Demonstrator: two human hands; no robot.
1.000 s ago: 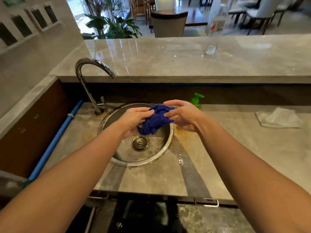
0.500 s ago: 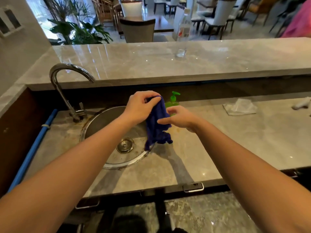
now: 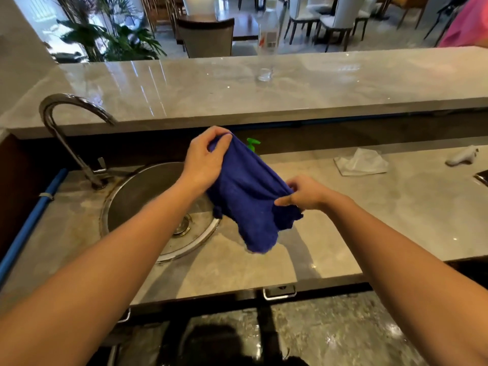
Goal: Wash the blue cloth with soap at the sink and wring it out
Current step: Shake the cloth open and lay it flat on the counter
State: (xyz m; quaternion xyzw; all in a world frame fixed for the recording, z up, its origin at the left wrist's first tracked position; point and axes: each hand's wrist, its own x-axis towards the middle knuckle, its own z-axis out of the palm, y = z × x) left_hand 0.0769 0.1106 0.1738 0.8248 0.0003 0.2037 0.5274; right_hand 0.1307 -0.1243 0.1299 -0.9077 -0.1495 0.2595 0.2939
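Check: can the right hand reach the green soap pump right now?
Probably not yet: the right hand pinches the blue cloth, which hangs stretched in front of the green soap pump.

Blue cloth (image 3: 248, 196) held spread over the sink (image 3: 142, 188) rim.
Lower edge seen hanging crumpled; green soap pump (image 3: 253, 143) half hidden behind it.

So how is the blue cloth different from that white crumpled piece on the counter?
The blue cloth is dark blue; the white crumpled piece is pale. The blue cloth hangs in the air, gripped by the left hand and right hand; the white crumpled piece lies untouched on the counter. Both look soft and rumpled.
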